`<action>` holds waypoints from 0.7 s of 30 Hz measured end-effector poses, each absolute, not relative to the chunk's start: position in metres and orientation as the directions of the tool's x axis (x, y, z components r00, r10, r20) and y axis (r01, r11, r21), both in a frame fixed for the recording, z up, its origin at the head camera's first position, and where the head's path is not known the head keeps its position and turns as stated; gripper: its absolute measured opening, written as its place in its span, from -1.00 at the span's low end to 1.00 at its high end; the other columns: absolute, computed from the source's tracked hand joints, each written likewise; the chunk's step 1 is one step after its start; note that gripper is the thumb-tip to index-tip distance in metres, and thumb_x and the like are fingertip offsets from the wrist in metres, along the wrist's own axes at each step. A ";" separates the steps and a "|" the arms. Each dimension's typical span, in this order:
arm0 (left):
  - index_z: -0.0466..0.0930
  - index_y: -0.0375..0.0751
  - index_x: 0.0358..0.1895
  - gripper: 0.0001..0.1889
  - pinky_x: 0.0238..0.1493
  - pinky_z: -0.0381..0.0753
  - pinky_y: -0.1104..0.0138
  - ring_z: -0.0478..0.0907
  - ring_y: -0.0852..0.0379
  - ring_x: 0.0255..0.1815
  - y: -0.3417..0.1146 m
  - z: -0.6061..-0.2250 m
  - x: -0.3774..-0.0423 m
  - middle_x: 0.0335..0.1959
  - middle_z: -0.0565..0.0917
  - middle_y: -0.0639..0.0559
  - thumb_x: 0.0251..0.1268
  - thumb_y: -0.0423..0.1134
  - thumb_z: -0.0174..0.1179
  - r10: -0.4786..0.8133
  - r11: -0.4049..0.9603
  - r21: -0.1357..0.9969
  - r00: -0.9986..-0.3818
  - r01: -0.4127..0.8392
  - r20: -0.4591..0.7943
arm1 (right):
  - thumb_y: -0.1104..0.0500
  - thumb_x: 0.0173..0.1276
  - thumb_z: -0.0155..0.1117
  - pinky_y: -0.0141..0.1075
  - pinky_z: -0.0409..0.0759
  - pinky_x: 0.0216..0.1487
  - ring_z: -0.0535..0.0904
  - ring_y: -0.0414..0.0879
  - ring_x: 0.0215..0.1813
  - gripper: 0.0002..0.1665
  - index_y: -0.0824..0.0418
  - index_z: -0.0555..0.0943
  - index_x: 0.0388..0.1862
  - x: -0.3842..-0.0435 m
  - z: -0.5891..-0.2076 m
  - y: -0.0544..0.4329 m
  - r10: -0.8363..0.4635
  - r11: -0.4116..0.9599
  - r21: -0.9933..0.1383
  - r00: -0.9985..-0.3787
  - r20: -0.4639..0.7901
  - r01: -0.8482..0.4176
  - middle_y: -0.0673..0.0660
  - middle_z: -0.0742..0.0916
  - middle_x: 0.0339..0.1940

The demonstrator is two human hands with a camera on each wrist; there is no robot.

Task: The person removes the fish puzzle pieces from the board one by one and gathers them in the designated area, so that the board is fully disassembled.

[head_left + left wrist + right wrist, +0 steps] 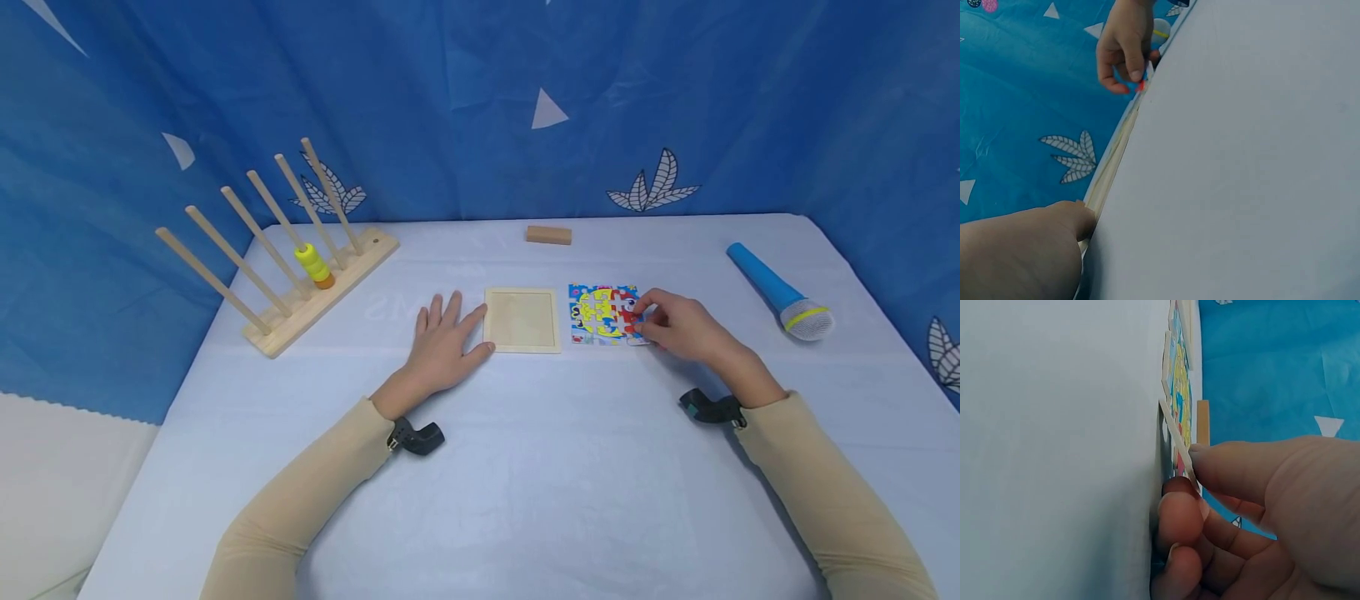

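Observation:
Between the thumb and fingers of my right hand [686, 327] a jigsaw puzzle piece [1179, 444] is pinched, tilted with one edge raised in the right wrist view. It is at the right side of a small colourful jigsaw puzzle [598, 315], whose yellow, red and blue pieces lie together on the table. To the puzzle's left lies a square wooden puzzle tray [522, 321] with a raised rim and no pieces in it. My left hand [442, 346] lies with spread fingers at the tray's left edge, thumb and index fingertips touching it. The right fingers partly cover the puzzle's right edge.
A wooden rack [337, 287] with several upright pegs, one bearing yellow and orange beads, stands at the back left. A small wooden block [549, 235] lies behind the tray. At the right is a blue toy microphone [772, 283]. A blue curtain [480, 108] hangs behind the table.

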State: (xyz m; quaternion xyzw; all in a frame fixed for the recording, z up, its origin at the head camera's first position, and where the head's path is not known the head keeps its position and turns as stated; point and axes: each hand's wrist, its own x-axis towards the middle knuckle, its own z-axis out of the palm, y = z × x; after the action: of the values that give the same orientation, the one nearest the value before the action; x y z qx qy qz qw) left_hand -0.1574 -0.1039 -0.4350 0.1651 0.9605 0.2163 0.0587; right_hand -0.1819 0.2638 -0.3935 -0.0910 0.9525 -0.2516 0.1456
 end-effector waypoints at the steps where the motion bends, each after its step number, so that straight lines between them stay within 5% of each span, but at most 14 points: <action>1: 0.21 -0.02 0.60 -0.28 0.59 -0.28 -0.33 -0.31 -0.44 0.68 -0.104 -0.435 -0.157 0.67 -0.06 -0.37 0.48 0.17 0.05 0.342 0.852 0.435 -0.939 0.291 -0.041 | 0.22 0.48 0.24 -0.27 0.50 -0.36 0.53 -0.05 -0.43 -0.70 0.30 0.49 0.11 -0.182 -0.394 0.263 -0.241 0.858 -0.504 -0.942 -0.233 -0.095 0.21 0.66 -0.34; 21: 0.21 -0.01 0.60 -0.28 0.59 -0.27 -0.33 -0.31 -0.44 0.68 -0.103 -0.436 -0.158 0.67 -0.06 -0.36 0.48 0.18 0.04 0.340 0.859 0.422 -0.939 0.290 -0.046 | 0.13 0.30 0.46 -0.30 0.47 -0.36 0.46 0.00 -0.30 -0.62 0.33 0.61 -0.02 -0.181 -0.395 0.262 -0.212 0.894 -0.437 -0.952 -0.220 -0.098 0.20 0.61 -0.38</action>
State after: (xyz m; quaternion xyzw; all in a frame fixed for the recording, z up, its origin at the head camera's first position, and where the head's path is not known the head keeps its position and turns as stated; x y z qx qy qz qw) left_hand -0.1580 -0.1033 -0.4358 0.1636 0.9622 0.2093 0.0596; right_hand -0.1807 0.2622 -0.3948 -0.0805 0.9641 -0.2159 0.1319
